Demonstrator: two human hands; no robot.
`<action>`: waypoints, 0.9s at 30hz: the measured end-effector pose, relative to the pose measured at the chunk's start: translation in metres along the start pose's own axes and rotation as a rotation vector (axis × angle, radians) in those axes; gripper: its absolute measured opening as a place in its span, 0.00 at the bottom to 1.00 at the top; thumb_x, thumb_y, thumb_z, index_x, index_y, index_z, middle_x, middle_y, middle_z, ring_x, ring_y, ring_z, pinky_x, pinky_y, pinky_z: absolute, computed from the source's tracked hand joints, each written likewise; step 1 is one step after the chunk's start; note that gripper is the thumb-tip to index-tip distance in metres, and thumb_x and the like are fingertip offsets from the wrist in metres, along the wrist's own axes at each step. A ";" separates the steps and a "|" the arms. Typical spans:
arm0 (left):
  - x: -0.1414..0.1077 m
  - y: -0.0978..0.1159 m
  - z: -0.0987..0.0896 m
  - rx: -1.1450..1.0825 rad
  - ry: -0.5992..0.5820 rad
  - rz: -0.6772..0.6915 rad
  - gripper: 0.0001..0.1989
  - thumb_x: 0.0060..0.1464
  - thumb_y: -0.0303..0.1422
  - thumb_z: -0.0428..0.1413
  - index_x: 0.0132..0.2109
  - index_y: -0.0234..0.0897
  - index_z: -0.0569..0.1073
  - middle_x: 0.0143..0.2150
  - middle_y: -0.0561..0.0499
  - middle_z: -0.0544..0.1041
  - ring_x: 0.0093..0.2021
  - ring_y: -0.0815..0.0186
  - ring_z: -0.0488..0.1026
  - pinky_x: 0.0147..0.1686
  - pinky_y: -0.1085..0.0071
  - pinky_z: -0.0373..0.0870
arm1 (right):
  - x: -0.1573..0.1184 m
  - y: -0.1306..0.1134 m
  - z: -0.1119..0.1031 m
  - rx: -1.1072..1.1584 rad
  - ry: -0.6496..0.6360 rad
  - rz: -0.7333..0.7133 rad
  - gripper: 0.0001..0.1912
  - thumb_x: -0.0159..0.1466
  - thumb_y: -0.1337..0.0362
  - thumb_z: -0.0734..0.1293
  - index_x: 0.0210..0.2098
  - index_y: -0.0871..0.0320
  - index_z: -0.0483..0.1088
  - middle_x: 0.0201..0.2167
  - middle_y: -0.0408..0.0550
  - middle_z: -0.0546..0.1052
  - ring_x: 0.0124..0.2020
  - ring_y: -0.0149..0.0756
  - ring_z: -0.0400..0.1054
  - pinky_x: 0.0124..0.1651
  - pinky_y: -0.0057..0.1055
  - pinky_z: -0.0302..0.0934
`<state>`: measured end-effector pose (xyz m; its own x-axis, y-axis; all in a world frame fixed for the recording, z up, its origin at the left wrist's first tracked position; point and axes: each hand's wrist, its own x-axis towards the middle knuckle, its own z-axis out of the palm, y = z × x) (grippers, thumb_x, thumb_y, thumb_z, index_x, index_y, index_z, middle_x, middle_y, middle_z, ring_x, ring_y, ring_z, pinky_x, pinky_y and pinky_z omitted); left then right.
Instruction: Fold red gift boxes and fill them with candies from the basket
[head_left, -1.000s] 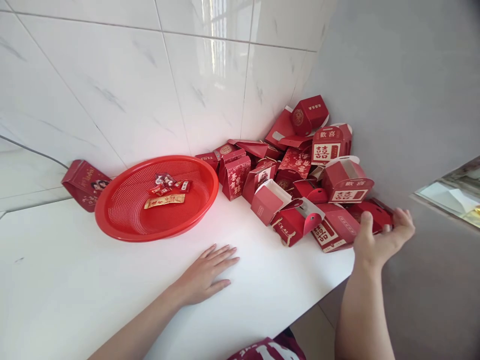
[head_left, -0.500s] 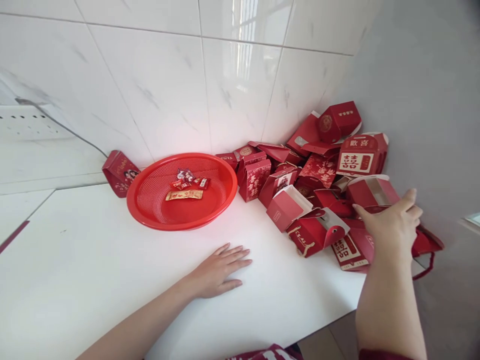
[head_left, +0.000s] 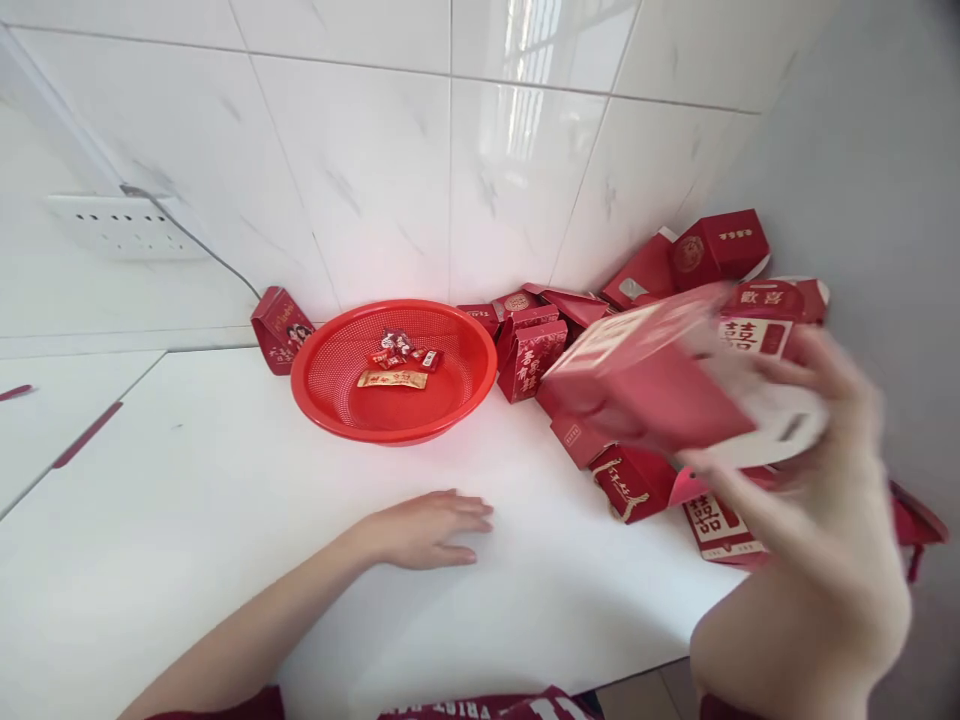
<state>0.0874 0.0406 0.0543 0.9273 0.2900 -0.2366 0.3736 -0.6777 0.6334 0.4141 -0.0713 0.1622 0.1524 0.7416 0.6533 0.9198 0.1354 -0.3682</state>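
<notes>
My right hand (head_left: 817, 470) grips a red paper candy box (head_left: 660, 390) by its open white-lined end and holds it above the pile. The box is tilted and smeared by motion. Under and behind it lie several other red gift boxes (head_left: 630, 480), some with flaps open. My left hand (head_left: 439, 530) rests over the white tabletop with fingers stretched out, holding nothing. Beyond it stands a red plastic basket (head_left: 330, 425) with perforated sides. Inside are a few small red wrapped candies (head_left: 384, 357) and a long gold-coloured packet (head_left: 392, 379).
A lone red box (head_left: 281, 330) stands left of the basket against the tiled wall (head_left: 360, 180). A grey cable (head_left: 199, 245) runs down to it from a white socket strip (head_left: 124, 228). At the right, a grey surface (head_left: 862, 190) bounds the table (head_left: 247, 500).
My right hand has picked a box out of the right side of the pile and lifted it leftward. My left hand stays flat near the same spot. The view has shifted slightly left.
</notes>
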 end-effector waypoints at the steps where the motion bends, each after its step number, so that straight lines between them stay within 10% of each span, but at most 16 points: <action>1: -0.014 0.007 -0.013 -0.020 -0.013 -0.083 0.22 0.64 0.45 0.51 0.60 0.43 0.72 0.62 0.45 0.73 0.62 0.54 0.70 0.62 0.59 0.64 | 0.003 -0.011 0.006 0.131 -0.124 -0.092 0.52 0.59 0.42 0.70 0.72 0.51 0.41 0.64 0.59 0.63 0.65 0.51 0.60 0.64 0.48 0.59; 5: -0.083 0.038 -0.064 -0.002 0.123 -0.334 0.19 0.67 0.44 0.46 0.50 0.46 0.79 0.49 0.50 0.82 0.47 0.59 0.79 0.46 0.68 0.74 | 0.009 -0.040 0.051 0.441 -0.663 -0.403 0.49 0.58 0.49 0.74 0.70 0.51 0.46 0.67 0.54 0.61 0.67 0.44 0.58 0.67 0.39 0.57; 9: -0.125 0.060 -0.086 0.095 0.386 -0.464 0.18 0.66 0.45 0.47 0.55 0.50 0.75 0.54 0.54 0.79 0.51 0.60 0.77 0.46 0.70 0.73 | 0.008 -0.061 0.103 0.572 -0.922 -0.517 0.46 0.60 0.47 0.72 0.69 0.54 0.49 0.65 0.54 0.63 0.64 0.41 0.61 0.64 0.36 0.60; 18: -0.088 0.056 -0.069 0.188 0.421 -0.272 0.16 0.68 0.42 0.46 0.51 0.49 0.77 0.53 0.51 0.72 0.49 0.65 0.73 0.50 0.70 0.69 | 0.030 -0.094 0.104 0.410 -0.818 -0.610 0.13 0.71 0.58 0.62 0.49 0.57 0.74 0.56 0.53 0.73 0.54 0.42 0.69 0.54 0.38 0.64; 27: -0.075 0.052 -0.064 0.247 0.409 -0.220 0.14 0.68 0.38 0.47 0.45 0.42 0.77 0.53 0.49 0.72 0.51 0.62 0.72 0.49 0.69 0.67 | 0.029 -0.093 0.115 0.359 -0.986 -0.538 0.13 0.70 0.60 0.63 0.39 0.58 0.78 0.53 0.53 0.75 0.48 0.41 0.72 0.48 0.35 0.65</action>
<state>0.0353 0.0267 0.1516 0.7597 0.6503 -0.0064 0.5990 -0.6958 0.3964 0.2911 0.0127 0.1396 -0.7141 0.6986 0.0452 0.6023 0.6459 -0.4690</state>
